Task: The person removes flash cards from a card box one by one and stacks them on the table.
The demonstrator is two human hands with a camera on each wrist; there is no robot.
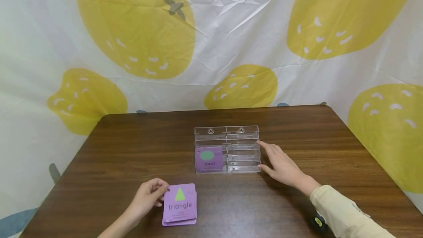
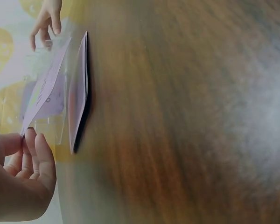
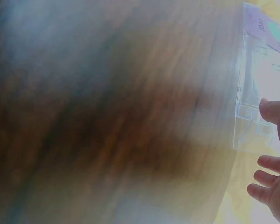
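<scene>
My left hand (image 1: 150, 194) pinches the upper left corner of a purple card (image 1: 180, 205) with a green triangle and the word "triangle". In the left wrist view, that card (image 2: 49, 84) is tilted up, raised apart from a thin stack of cards (image 2: 79, 93) on the table. A clear plastic card holder (image 1: 243, 161) with two columns of tiers stands farther back. Its lower left pocket carries a purple "oval" card (image 1: 209, 159). With fingers spread, my right hand (image 1: 282, 164) rests at the holder's right side, thumb by the lower corner and a fingertip higher up.
The dark wooden table (image 1: 132, 150) reaches back to a white curtain (image 1: 211, 39) printed with yellow fruit. A small dark object with a yellow-green centre (image 1: 318, 221) is partly hidden beside the right sleeve (image 1: 340, 208).
</scene>
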